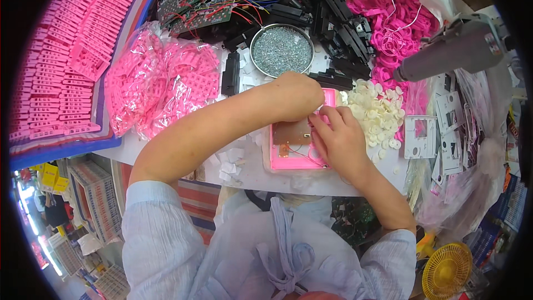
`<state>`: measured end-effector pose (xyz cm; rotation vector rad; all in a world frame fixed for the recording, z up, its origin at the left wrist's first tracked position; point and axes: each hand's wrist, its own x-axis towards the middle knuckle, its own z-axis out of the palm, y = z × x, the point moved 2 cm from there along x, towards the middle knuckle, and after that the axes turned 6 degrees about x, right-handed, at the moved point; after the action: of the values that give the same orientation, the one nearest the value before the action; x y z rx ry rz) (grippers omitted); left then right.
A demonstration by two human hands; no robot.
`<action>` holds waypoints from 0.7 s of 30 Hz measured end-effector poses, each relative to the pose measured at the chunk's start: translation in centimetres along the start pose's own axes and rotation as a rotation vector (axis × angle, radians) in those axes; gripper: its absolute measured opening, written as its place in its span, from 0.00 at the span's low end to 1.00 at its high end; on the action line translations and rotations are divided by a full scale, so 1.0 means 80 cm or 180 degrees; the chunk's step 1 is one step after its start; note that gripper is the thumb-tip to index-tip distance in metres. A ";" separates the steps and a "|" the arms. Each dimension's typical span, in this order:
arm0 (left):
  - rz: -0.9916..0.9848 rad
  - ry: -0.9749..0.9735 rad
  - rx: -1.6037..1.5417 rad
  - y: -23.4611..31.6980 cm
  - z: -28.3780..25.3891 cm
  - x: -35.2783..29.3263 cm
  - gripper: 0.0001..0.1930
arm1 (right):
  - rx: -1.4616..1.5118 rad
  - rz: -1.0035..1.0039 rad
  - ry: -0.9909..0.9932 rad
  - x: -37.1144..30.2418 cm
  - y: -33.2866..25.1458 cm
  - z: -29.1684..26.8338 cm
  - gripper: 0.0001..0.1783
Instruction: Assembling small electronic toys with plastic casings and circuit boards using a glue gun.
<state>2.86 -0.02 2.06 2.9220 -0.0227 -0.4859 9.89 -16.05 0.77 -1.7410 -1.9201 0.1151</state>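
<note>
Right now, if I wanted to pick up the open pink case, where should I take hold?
Probably at the left edge of the pink case, by its nearest corner, coming from the left: that straight edge is uncovered there, while the worker's right hand covers part of the right side and the left hand reaches over the far end.

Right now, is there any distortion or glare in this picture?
In the head view, yes: fisheye bending, with black curved borders; in that same head view, glints on the clear plastic bag of pink parts, and overexposed lights at lower left.
</note>
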 end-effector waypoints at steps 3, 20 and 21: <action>0.0074 0.0036 0.0056 0.003 -0.002 -0.001 0.05 | -0.0068 0.0061 0.0016 0.000 -0.003 0.005 0.21; -0.1913 0.2624 -0.1579 -0.032 0.014 -0.073 0.13 | -0.0891 0.0032 -0.0891 -0.002 -0.016 -0.003 0.23; -0.2232 0.2429 -0.1520 -0.041 0.027 -0.084 0.14 | -0.0814 0.0004 -0.0979 0.001 -0.013 -0.007 0.23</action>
<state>-4.24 3.11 1.63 2.3687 1.0611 0.5073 9.23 -16.26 1.70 -1.9858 -2.2353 0.1506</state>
